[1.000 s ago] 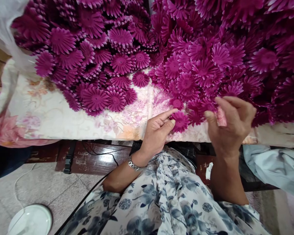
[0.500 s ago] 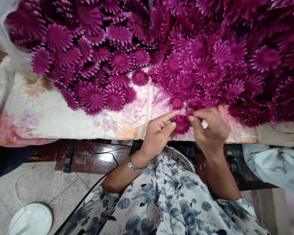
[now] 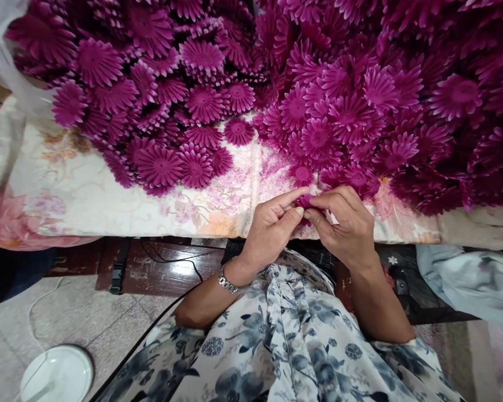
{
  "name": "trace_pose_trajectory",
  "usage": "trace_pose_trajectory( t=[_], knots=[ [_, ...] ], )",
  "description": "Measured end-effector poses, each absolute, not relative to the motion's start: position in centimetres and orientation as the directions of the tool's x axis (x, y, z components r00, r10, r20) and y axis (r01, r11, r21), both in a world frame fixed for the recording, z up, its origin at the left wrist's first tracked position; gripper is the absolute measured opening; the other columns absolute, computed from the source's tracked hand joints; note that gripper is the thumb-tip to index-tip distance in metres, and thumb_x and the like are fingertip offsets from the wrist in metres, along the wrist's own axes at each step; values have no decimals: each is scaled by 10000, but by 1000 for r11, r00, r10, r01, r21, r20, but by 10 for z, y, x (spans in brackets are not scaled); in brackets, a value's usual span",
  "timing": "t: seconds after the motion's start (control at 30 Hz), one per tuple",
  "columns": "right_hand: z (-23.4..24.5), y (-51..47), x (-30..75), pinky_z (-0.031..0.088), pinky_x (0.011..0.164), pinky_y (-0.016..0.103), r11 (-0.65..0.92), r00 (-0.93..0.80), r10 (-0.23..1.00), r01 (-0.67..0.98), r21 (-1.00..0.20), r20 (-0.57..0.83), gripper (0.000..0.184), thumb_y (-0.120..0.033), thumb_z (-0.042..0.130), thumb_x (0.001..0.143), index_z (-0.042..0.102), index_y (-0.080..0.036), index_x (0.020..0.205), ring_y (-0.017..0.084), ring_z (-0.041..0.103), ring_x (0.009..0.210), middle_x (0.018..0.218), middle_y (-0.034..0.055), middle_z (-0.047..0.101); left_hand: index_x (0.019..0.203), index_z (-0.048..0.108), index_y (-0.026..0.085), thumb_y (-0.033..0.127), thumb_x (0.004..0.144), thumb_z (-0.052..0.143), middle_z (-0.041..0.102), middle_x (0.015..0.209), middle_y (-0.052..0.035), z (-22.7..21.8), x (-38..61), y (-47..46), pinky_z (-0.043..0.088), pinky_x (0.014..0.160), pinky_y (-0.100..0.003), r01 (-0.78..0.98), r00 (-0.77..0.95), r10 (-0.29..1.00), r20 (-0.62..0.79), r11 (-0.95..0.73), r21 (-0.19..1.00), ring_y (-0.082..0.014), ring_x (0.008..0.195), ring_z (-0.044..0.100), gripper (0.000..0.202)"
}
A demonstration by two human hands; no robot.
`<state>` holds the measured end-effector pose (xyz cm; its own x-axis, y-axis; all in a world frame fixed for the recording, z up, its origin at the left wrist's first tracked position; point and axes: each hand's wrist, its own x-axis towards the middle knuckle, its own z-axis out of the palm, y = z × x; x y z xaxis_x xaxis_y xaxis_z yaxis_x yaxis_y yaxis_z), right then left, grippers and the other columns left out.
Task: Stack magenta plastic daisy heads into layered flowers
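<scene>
Close to the table's front edge, my left hand (image 3: 272, 223) pinches a magenta petal piece of an artificial flower (image 3: 305, 202) between thumb and fingers, the index finger stretched out above it. From the other side my right hand (image 3: 346, 223) has its thumb and fingertips closed at the same flower piece. Most of that piece is hidden behind the fingers of both hands. A small loose magenta flower piece (image 3: 302, 175) lies just beyond my fingertips, at the edge of the right-hand pile (image 3: 347, 114).
Stacked flower pieces (image 3: 161, 164) cover the back left of the floral tablecloth (image 3: 84, 206). Clear plastic (image 3: 29, 84) hangs at the left. Below the edge are a dark wooden board (image 3: 159, 271), a black cable and grey cloth (image 3: 473, 279). A white round object (image 3: 58, 371) stands on the floor.
My right hand has moved left and closed in on the flower piece at my left fingertips. That piece showed its round face before and is now mostly covered. My left hand stays nearly still.
</scene>
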<state>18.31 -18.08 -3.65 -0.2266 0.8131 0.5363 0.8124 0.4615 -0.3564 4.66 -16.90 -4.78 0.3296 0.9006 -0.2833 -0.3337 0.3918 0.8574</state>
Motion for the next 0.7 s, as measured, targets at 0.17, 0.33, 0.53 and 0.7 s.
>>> trace_pose_trajectory(
  t=[0.17,0.33,0.53,0.7],
  knots=[
    [-40,-180,194,464,635,262,409,-152,777,859,-307,611,21,-148,601,829,598,-165,816,138,557,671,691,27,619,1108,693,197,314,763,670,451,488,51,-55,44,-171,307,460,-202,-344,315,911,-265,370,863,-52,450,301,365],
    [-36,-177,235,462,709,320,136,20,640,981,-139,768,133,-204,639,808,671,-189,936,183,603,773,816,67,671,1045,724,192,271,730,702,539,526,21,-49,43,-167,282,457,-196,-372,223,930,-293,359,856,-53,490,333,325],
    [-30,-179,214,485,759,346,380,-137,788,875,-300,600,250,-280,668,792,650,-176,1018,205,583,874,895,88,633,1018,727,177,248,722,683,544,546,31,-41,47,-166,263,442,-180,-387,246,905,-348,421,821,-34,465,306,308],
    [-37,-181,181,472,666,291,462,-230,822,804,-374,521,55,-202,576,854,580,-195,800,151,555,710,713,21,600,1099,695,176,279,760,650,585,593,14,-49,48,-169,365,494,-190,-336,321,895,-310,414,846,-61,513,428,357]
  ],
)
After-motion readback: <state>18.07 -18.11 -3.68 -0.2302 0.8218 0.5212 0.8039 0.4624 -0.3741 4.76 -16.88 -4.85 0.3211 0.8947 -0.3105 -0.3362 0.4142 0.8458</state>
